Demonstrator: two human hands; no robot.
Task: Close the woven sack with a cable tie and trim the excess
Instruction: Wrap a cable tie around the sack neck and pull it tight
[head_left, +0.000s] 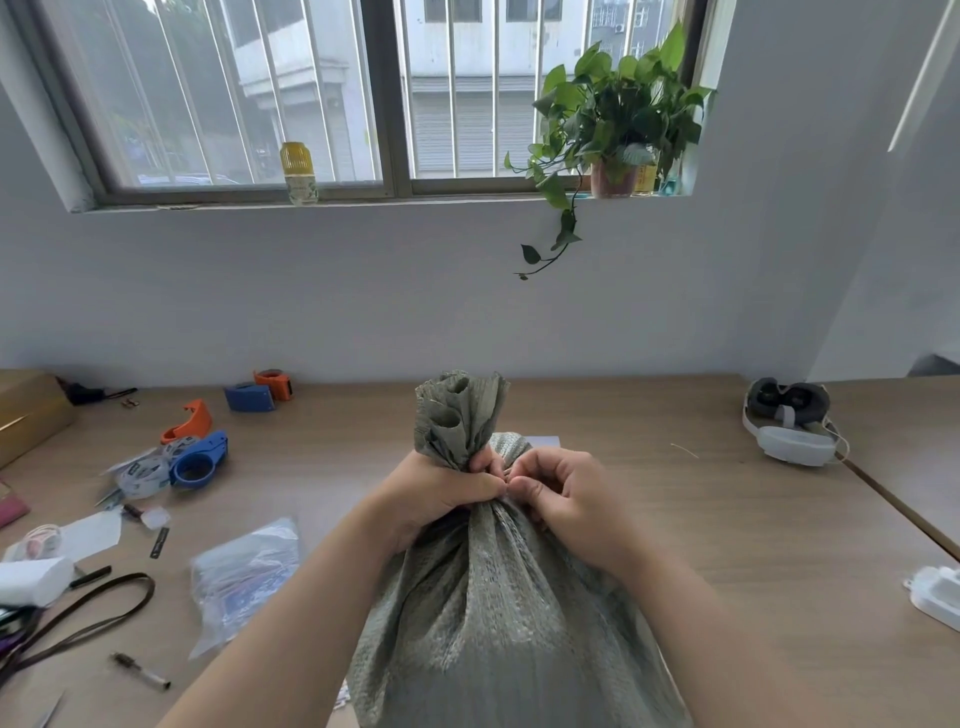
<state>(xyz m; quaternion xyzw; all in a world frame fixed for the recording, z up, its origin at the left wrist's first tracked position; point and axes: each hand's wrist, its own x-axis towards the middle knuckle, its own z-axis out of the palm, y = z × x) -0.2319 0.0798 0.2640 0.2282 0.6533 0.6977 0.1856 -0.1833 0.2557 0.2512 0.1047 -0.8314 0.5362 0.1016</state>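
Note:
A grey-green woven sack (498, 613) stands upright on the wooden table (727, 545), its mouth gathered into a bunched neck (457, 415) that sticks up above my hands. My left hand (436, 493) is wrapped around the neck from the left and squeezes it tight. My right hand (563, 491) is against the neck from the right, fingers curled and thumb pinched toward my left thumb. Whether a cable tie sits between the fingers I cannot tell; it is hidden. A thin pale strip (684, 450) lies on the table to the right.
Blue and orange tape dispensers (200, 457) and tape rolls lie at the left, with a clear plastic bag (244, 577), a dark strap (78, 623) and small tools. A headset (789, 421) rests at the right, a white charger (940, 597) at the right edge.

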